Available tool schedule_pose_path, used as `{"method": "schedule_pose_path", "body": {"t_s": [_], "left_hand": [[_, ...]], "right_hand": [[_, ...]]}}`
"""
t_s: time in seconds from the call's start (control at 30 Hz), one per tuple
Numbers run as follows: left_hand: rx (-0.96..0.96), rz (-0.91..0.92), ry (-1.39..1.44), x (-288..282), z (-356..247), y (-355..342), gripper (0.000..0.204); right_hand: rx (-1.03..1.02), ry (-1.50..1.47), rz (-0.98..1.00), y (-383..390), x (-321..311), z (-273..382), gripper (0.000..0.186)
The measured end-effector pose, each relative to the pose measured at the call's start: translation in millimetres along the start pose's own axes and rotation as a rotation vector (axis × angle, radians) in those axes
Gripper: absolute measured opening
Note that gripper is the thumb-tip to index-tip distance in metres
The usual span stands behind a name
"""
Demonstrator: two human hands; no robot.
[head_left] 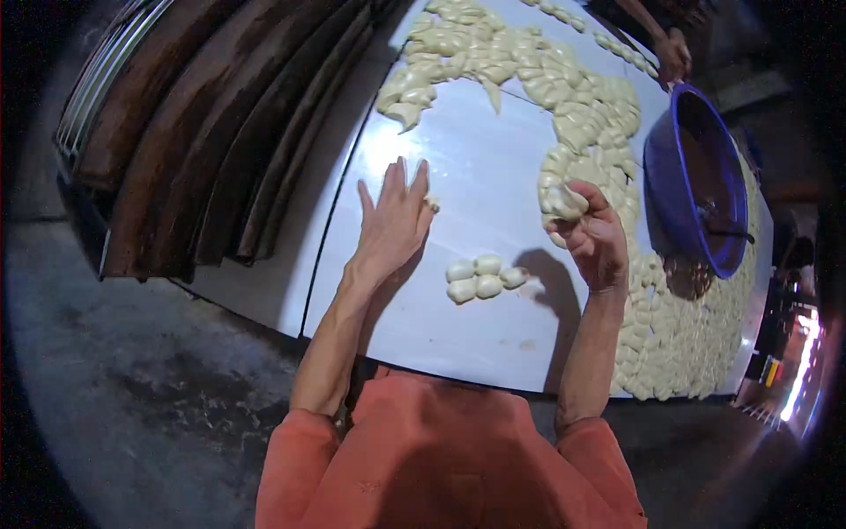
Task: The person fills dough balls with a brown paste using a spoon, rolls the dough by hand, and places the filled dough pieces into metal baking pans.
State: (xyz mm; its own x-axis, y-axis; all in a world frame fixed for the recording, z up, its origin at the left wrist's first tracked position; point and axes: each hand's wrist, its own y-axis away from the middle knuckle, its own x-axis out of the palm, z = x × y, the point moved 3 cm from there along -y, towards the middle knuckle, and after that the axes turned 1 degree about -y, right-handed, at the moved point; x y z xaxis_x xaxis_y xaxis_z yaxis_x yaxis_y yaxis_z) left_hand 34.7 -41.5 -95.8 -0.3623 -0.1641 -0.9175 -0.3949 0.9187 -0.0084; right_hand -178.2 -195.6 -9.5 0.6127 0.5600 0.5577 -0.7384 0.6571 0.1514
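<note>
My left hand (395,216) lies flat on the white tabletop (485,150), fingers spread. A bit of pale dough (432,204) peeks out beside its fingers; how much lies beneath is hidden. Raised a little over the table, my right hand (599,236) pinches a soft, pale dough piece (562,204) between thumb and fingers. Between my forearms sits a small cluster of smooth dough balls (487,276), several of them touching one another. A thick band of shaped dough pieces (582,106) curves from the far side down along the right.
Long dark curved trays (211,141) are stacked at the left. On the right stands a blue tub (674,194) with brown contents, beside flattened, glossy dough pieces (679,339). Another person's hand (674,57) is at the far right, near the tub's rim.
</note>
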Motion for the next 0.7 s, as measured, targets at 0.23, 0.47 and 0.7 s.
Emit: {"method": "schedule_pose_path", "body": {"t_s": [0.23, 0.47, 0.7], "left_hand": [[-0.002, 0.192, 0.970, -36, -92, -14, 0.054], [-0.153, 0.359, 1.167, 0, -125, -22, 0.034], [0.138, -0.140, 1.208, 13, -212, -46, 0.058]], "right_hand": [[0.123, 0.102, -0.214, 25, -5, -14, 0.044], [0.006, 0.429, -0.332, 30, -37, -3, 0.023], [-0.250, 0.188, -0.310, 43, -51, 29, 0.029]]}}
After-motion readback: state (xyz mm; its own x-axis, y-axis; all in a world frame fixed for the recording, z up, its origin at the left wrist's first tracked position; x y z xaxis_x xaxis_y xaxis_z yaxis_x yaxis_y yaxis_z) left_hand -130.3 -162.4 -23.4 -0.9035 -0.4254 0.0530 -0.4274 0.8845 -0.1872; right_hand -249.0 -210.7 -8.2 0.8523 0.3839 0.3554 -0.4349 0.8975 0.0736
